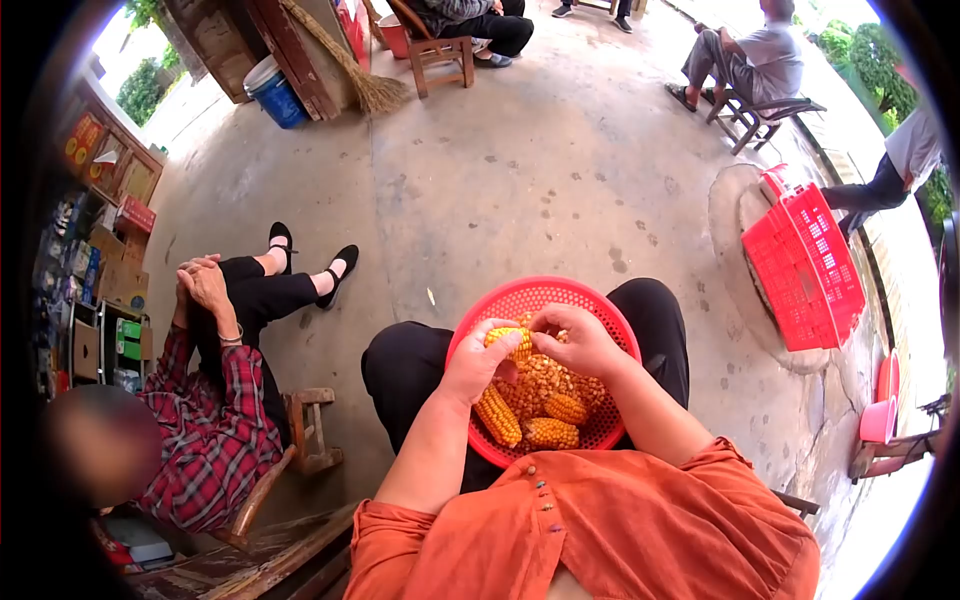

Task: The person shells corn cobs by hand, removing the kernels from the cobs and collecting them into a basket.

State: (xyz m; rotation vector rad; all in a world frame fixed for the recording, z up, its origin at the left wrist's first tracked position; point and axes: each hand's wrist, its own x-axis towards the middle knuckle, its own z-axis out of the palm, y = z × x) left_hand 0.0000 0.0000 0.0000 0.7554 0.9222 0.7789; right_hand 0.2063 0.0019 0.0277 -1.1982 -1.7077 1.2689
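A round red perforated basket (627, 345) rests on my lap between my knees. Inside it lie loose corn kernels (540, 385) and several corn pieces, among them a long yellow cob (497, 417) at the left and a shorter one (551, 433) near the front rim. Over the basket, my left hand (480, 362) is closed around a yellow corn cob (512, 343). My right hand (577, 342) is at the cob's right side, its fingers bent and pressed together against it; whether kernels are between them is too small to tell.
Left of me sits a person in a plaid shirt (215, 430). A red plastic crate (805, 265) stands on the floor at the right. Farther off are a blue bucket (275, 95), a broom (375, 92) and seated people. Shelves line the left side.
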